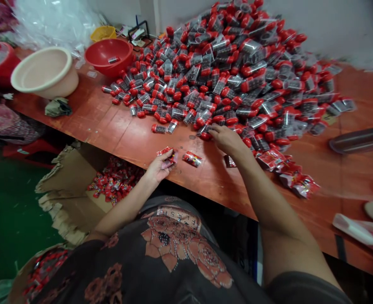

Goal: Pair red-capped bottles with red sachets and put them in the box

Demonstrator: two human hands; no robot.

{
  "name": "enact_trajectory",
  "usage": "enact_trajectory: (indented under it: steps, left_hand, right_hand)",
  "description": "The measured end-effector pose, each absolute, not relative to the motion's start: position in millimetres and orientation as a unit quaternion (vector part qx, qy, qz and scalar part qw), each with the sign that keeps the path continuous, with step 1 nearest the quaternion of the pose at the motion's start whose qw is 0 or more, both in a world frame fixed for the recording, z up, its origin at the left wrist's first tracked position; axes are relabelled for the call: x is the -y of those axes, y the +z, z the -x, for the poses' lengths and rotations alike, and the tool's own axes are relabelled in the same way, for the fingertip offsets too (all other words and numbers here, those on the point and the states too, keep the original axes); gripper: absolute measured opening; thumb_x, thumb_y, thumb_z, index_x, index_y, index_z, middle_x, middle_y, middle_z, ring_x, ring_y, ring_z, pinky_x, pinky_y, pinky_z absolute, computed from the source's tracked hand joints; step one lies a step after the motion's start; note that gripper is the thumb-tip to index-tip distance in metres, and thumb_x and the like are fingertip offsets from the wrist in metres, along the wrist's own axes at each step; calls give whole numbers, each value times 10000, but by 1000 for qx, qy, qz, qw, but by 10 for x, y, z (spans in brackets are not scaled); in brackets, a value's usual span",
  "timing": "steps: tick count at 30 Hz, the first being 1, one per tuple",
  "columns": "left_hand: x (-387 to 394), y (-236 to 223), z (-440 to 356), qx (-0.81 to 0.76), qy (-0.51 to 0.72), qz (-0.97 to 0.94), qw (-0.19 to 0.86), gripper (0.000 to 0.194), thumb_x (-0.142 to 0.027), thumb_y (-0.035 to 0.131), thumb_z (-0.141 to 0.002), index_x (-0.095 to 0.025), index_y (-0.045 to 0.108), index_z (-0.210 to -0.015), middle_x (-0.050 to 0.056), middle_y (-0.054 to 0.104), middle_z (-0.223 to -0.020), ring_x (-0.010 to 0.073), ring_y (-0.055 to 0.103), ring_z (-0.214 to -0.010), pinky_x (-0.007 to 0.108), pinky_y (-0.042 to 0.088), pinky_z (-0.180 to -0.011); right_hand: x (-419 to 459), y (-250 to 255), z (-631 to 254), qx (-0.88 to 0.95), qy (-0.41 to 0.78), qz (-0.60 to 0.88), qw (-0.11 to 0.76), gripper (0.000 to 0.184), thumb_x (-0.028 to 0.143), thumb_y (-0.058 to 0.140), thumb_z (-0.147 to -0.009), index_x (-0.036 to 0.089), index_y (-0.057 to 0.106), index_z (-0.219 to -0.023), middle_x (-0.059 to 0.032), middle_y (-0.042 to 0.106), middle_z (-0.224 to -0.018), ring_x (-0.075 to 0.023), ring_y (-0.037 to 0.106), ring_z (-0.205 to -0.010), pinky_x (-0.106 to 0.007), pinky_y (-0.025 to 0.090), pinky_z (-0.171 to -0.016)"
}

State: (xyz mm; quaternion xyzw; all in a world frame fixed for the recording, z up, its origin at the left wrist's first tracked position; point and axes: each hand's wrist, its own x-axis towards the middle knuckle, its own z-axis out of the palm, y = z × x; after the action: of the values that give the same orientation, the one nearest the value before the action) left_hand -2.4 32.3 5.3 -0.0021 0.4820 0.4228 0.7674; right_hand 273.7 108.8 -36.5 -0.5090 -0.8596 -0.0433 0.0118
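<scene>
left hand (158, 167) — red packet (167, 155) half-hidden | right hand (226, 140) — red-capped tube (205, 132) half-hidden

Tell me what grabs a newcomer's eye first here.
The big heap of red-capped plastic tubes fills the far side of the red table. The right hand touches its edge, while the left hand holds a red packet. Below, an open cardboard box holds more packets.

clear plastic tubes (256, 121), glossy red caps (258, 103), rough cardboard box (69, 181)
</scene>
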Motion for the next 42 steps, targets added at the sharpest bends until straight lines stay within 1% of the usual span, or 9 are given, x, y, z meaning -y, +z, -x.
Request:
enact_trajectory:
  steps: [4,9,14,18,22,27,31,36,42]
  left_hand:
    - [-313,55,37,-481,411,7,774,67,-101,614,-839,-115,651,-785,21,695,-658,75,630,-521,174,553,-539]
    - [-313,28,53,-484,408,10,774,40,-73,634,-814,-102,656,-796,31,690,-662,87,638,-523,177,556,-534]
    - [-319,26,40,-483,404,20,776,71,-66,597,-834,-99,651,-802,33,693,-658,84,636,-523,176,557,-536]
    - [-331,45,58,-479,405,25,778,116,-77,555,-868,-85,651,-803,40,690,-647,84,631,-508,178,553,-525]
    - [-350,15,85,-481,413,28,773,103,-77,585,-850,-100,649,-773,39,694,-664,86,644,-535,173,553,-543]
    - [-359,-33,57,-465,417,12,781,110,-104,592,-853,-129,661,-771,19,695,-673,76,625,-514,181,556,-550]
    - [-351,-7,2,-465,419,15,780,65,-107,644,-819,-128,650,-758,25,702,-689,80,647,-564,172,549,-553]
    - [-330,23,-58,-467,435,-2,770,97,-72,667,-785,-129,636,-714,31,705,-702,92,666,-609,179,551,-608]
    - [-290,43,-82,-481,438,-40,759,72,-91,664,-778,-130,647,-720,28,704,-683,109,664,-606,210,545,-621]
  right_hand:
    - [-1006,-349,-2708,884,-50,463,46,365,159,334,-973,132,613,-1207,-134,645,-1210,-251,532,-1120,-345,442,-923]
    - [-954,-457,-2646,853,-47,515,74,371,158,379,-957,117,557,-1280,-162,549,-1379,-301,441,-1278,-445,426,-980]
    - [-1024,-503,-2678,860,-18,496,118,369,174,371,-965,107,574,-1266,-171,605,-1307,-275,500,-1228,-428,422,-1017]
    - [-723,-293,-2548,822,-26,535,192,414,192,346,-968,149,496,-1352,-155,629,-1238,-261,584,-1092,-387,484,-892]
    - [-256,-292,-2336,788,20,593,162,433,258,377,-959,190,460,-1378,-153,642,-1132,-264,632,-892,-371,506,-727]
    - [-22,-650,-2160,639,165,662,354,422,376,502,-908,183,488,-1283,-140,645,-1136,-281,611,-1021,-462,508,-891]
    - [95,-505,-1978,555,302,619,467,423,391,507,-913,255,468,-1311,-91,621,-1170,-217,635,-952,-424,531,-879]
    - [304,-91,-1662,597,422,531,428,576,355,476,-940,315,277,-1479,-48,660,-1020,-172,638,-756,-392,561,-756]
    - [333,-47,-1550,594,375,555,445,492,342,534,-914,294,389,-1383,-69,656,-1104,-201,657,-888,-402,554,-796]
